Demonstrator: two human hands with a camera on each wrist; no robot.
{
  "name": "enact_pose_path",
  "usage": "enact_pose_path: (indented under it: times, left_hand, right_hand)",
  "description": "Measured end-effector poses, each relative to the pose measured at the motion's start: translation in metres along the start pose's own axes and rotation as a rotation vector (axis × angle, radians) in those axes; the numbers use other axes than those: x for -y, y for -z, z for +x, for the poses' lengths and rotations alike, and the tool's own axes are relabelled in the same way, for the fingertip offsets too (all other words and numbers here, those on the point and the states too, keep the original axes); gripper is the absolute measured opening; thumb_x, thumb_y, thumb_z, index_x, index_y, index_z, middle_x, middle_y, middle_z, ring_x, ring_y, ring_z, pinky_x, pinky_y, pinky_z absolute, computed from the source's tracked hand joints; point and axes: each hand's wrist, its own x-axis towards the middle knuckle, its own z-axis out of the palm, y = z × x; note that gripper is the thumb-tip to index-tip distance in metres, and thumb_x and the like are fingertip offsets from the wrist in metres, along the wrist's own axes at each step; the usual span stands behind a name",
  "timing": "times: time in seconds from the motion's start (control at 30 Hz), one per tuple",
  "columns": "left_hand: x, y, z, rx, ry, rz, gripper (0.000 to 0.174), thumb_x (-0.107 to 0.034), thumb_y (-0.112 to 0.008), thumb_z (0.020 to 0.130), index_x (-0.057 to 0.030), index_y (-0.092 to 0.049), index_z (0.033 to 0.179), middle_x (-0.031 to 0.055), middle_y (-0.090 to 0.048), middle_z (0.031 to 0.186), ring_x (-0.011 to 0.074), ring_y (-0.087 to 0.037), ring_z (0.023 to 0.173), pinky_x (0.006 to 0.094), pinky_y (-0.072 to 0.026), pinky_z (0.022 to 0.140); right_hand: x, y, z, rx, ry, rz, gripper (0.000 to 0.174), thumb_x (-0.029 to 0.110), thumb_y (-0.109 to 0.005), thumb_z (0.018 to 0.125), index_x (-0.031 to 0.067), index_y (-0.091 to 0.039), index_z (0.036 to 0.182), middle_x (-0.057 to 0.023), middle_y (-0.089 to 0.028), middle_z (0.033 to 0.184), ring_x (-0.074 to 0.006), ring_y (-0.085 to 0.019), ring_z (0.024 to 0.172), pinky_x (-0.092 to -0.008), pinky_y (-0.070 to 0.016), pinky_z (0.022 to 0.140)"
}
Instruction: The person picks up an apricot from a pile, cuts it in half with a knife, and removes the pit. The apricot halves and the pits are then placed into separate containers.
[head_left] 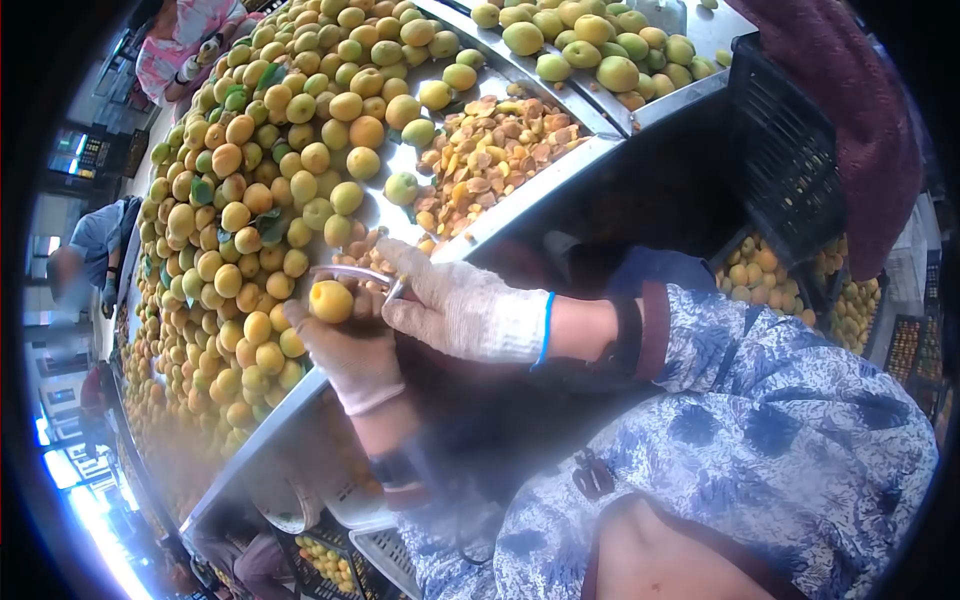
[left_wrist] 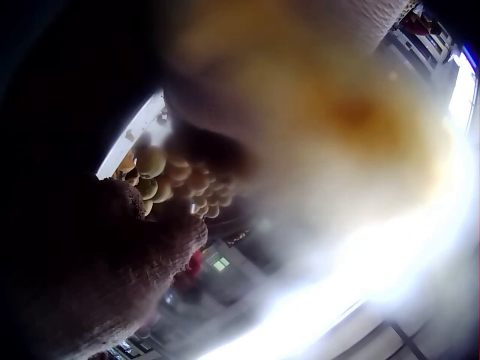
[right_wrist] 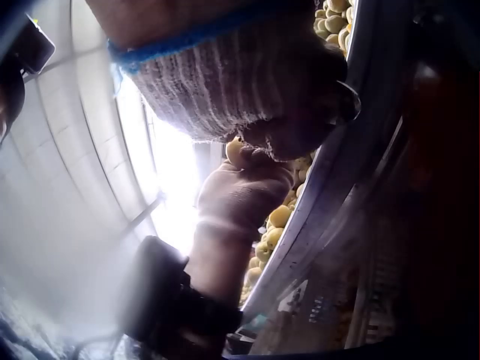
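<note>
And here we are at the worktop [head_left: 535,200], with both hands in pale cloth gloves and close together over its near edge! The left hand [head_left: 350,350] has one yellow-orange fruit [head_left: 331,301], pinching it between thumb and fingers, the fruit's smooth round side in plain sight. Just beside it, the right hand [head_left: 455,300], the one with the blue-edged cuff, has its fingers curled around a slim, curved metal tool [head_left: 355,273]. The tool's tip reaches left, over the far side of that fruit; whether metal meets skin, I cannot tell from here.

Look left, and there's a great heap of whole fruit [head_left: 240,210], yellow, green and orange, with a few green leaves [head_left: 270,225] tucked in among them. Over on the far side, to the right of that heap, lies a pile of split fruit pieces [head_left: 495,150], orange and brown, right up by the metal edge. Further off again, behind a metal divider [head_left: 560,90], more whole fruit [head_left: 615,45], greener, sits in its own section.

Out to the right, a black crate [head_left: 785,150] stands tilted beside a dark red cloth [head_left: 850,110], and there's more yellow fruit [head_left: 765,280] below it. On the far left, another person [head_left: 190,45] in a pink and white top, gloved too, is at the heap's edge.
</note>
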Motion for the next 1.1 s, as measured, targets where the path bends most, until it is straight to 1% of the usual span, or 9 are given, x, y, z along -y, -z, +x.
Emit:
enact_pose_path:
  times: [0.03, 0.1, 0.17, 0.2, 0.3, 0.87, 0.93, 1.07, 1.1]
  left_hand:
    - [0.001, -0.013, -0.001, -0.253, -0.075, 0.114, 0.051, -0.046, -0.031, 0.100, -0.0021, -0.055, 0.111, 0.0139, -0.064, 0.104, 0.0250, -0.059, 0.096, 0.0407, -0.0452, 0.092]
    - [0.003, -0.024, 0.002, -0.216, -0.141, 0.021, 0.058, -0.047, -0.027, 0.100, 0.0011, -0.049, 0.124, 0.0188, -0.058, 0.114, 0.0257, -0.057, 0.095, 0.0348, -0.0474, 0.083]
    - [0.001, -0.015, -0.002, 0.003, -0.071, -0.069, 0.053, -0.040, -0.030, 0.100, 0.0050, -0.049, 0.121, 0.0170, -0.058, 0.118, 0.0267, -0.052, 0.112, 0.0442, -0.0347, 0.104]
    - [0.001, 0.005, 0.000, 0.009, -0.124, 0.045, 0.051, -0.037, -0.034, 0.100, 0.0064, -0.047, 0.125, 0.0169, -0.056, 0.123, 0.0266, -0.051, 0.114, 0.0434, -0.0352, 0.104]
    - [0.012, -0.044, -0.005, -0.131, -0.215, 0.255, 0.038, -0.027, -0.035, 0.102, 0.0010, -0.048, 0.124, 0.0194, -0.057, 0.118, 0.0266, -0.057, 0.103, 0.0374, -0.0471, 0.089]
    - [0.023, -0.062, -0.011, -0.157, -0.250, 0.323, 0.051, -0.045, -0.038, 0.100, 0.0020, -0.052, 0.115, 0.0135, -0.060, 0.109, 0.0215, -0.056, 0.101, 0.0367, -0.0439, 0.093]
    - [0.020, -0.054, -0.008, -0.256, -0.466, 0.946, 0.056, -0.045, -0.039, 0.099, 0.0034, -0.043, 0.126, 0.0140, -0.057, 0.106, 0.0261, -0.056, 0.102, 0.0409, -0.0435, 0.093]
    - [0.023, -0.052, -0.011, -0.341, -0.449, 0.763, 0.057, -0.051, -0.034, 0.099, 0.0012, -0.053, 0.111, 0.0108, -0.060, 0.104, 0.0193, -0.055, 0.099, 0.0341, -0.0445, 0.090]
    - [0.020, -0.039, -0.013, -0.165, -0.303, 0.511, 0.056, -0.051, -0.036, 0.099, 0.0005, -0.054, 0.110, 0.0101, -0.060, 0.102, 0.0188, -0.055, 0.097, 0.0338, -0.0448, 0.088]
  right_hand:
    - [0.008, 0.006, -0.002, 0.015, -0.056, -0.093, 0.057, 0.031, -0.049, 0.092, -0.0017, -0.034, 0.136, -0.0256, -0.063, 0.098, -0.0430, -0.062, 0.088, -0.0484, -0.0498, 0.075]
    - [0.010, 0.007, -0.002, -0.014, -0.037, -0.201, 0.063, 0.034, -0.048, 0.093, -0.0003, -0.025, 0.141, -0.0257, -0.063, 0.098, -0.0417, -0.063, 0.086, -0.0492, -0.0503, 0.073]
    - [0.018, 0.013, -0.003, -0.010, -0.085, -0.255, 0.062, 0.034, -0.047, 0.093, 0.0000, -0.026, 0.141, -0.0257, -0.063, 0.098, -0.0419, -0.063, 0.084, -0.0496, -0.0505, 0.073]
    - [0.019, 0.012, -0.004, -0.016, -0.085, -0.253, 0.062, 0.034, -0.047, 0.093, 0.0000, -0.026, 0.141, -0.0257, -0.063, 0.098, -0.0419, -0.063, 0.084, -0.0496, -0.0505, 0.073]
    - [0.020, 0.013, -0.004, 0.006, -0.097, -0.324, 0.062, 0.034, -0.046, 0.093, 0.0008, -0.026, 0.141, -0.0248, -0.064, 0.097, -0.0413, -0.064, 0.082, -0.0496, -0.0509, 0.072]
    - [0.016, -0.002, 0.005, 0.018, -0.067, -0.354, 0.054, 0.031, -0.048, 0.091, 0.0015, -0.033, 0.134, -0.0223, -0.066, 0.084, -0.0393, -0.066, 0.077, -0.0496, -0.0512, 0.068]
    - [0.013, -0.004, 0.009, 0.019, -0.041, -0.378, 0.052, 0.031, -0.048, 0.091, 0.0025, -0.034, 0.132, -0.0218, -0.066, 0.084, -0.0390, -0.066, 0.078, -0.0498, -0.0511, 0.068]
    - [0.012, -0.008, 0.004, 0.010, -0.011, -0.420, 0.053, 0.031, -0.048, 0.092, 0.0023, -0.031, 0.133, -0.0199, -0.067, 0.081, -0.0385, -0.066, 0.075, -0.0498, -0.0511, 0.065]
    - [0.011, -0.010, 0.004, 0.009, -0.012, -0.418, 0.053, 0.031, -0.048, 0.092, 0.0023, -0.031, 0.133, -0.0199, -0.067, 0.081, -0.0385, -0.066, 0.075, -0.0498, -0.0511, 0.065]
